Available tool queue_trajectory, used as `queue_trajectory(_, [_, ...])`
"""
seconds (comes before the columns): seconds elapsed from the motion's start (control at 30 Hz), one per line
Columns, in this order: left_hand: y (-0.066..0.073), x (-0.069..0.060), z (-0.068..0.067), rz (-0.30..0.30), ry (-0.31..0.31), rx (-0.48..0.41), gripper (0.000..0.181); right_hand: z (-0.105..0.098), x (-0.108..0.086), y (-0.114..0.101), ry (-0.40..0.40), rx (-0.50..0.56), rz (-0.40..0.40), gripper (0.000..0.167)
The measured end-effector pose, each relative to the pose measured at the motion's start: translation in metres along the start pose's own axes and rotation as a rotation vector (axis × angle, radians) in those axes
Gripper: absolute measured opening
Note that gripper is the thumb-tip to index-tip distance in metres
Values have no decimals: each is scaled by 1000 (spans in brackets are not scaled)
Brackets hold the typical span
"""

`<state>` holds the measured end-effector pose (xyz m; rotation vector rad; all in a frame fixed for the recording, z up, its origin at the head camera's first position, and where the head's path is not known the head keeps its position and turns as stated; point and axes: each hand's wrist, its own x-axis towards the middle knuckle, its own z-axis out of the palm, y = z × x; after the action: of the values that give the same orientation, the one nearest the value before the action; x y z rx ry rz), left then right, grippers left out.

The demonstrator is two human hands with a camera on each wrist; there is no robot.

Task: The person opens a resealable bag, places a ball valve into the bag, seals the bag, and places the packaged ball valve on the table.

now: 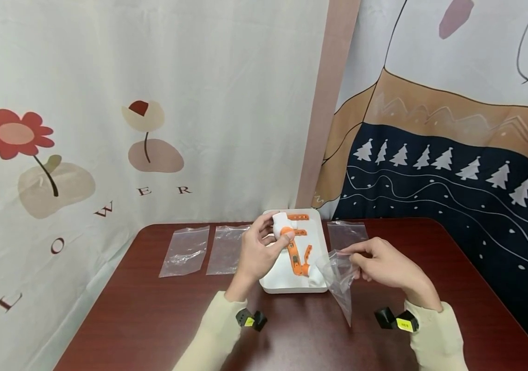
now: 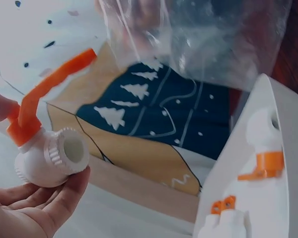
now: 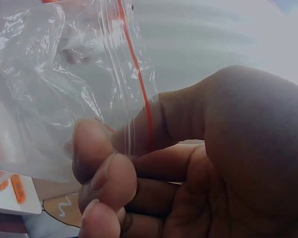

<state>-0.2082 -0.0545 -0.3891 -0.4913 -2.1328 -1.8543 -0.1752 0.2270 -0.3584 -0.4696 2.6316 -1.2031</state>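
My left hand (image 1: pixel 255 253) holds a white plastic ball valve (image 2: pixel 49 158) with a long orange lever, above a white tray (image 1: pixel 269 282). Fingers support the white body from below, and the thumb presses at the base of the lever. One open threaded end of the valve shows in the left wrist view. To the right, my right hand (image 1: pixel 386 265) pinches the edge of a clear zip bag (image 1: pixel 338 278) between thumb and fingers; a red line runs along its seal. The bag hangs beside the tray's right edge, and I see nothing inside it.
Several more white valves with orange levers (image 1: pixel 298 217) lie in the tray. Two flat clear bags (image 1: pixel 185 252) lie left of the tray, and another flat bag (image 1: pixel 347 233) lies behind my right hand. A printed curtain (image 1: pixel 226 103) borders the dark red table (image 1: pixel 129 309).
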Motion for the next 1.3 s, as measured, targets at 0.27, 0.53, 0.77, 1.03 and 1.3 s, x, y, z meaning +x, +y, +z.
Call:
queue_trajectory(0.27, [20, -11, 3, 72, 3, -127, 60, 3, -2, -7, 10, -9, -6, 29])
queue_trajectory(0.53, [37, -22, 9, 188, -14, -231, 67, 7, -7, -16, 31, -44, -10, 27])
queue_trajectory(0.77, [43, -29, 17, 285, -57, -263, 72, 10, -11, -27, 35, -74, -34, 28])
queue_trajectory(1.03, [42, -33, 27, 341, -120, -260, 71, 11, -14, -34, 40, -57, -67, 27])
queue_trajectory(1.3, [38, -37, 33, 336, -190, -248, 74, 14, -14, -33, 61, -29, -81, 24])
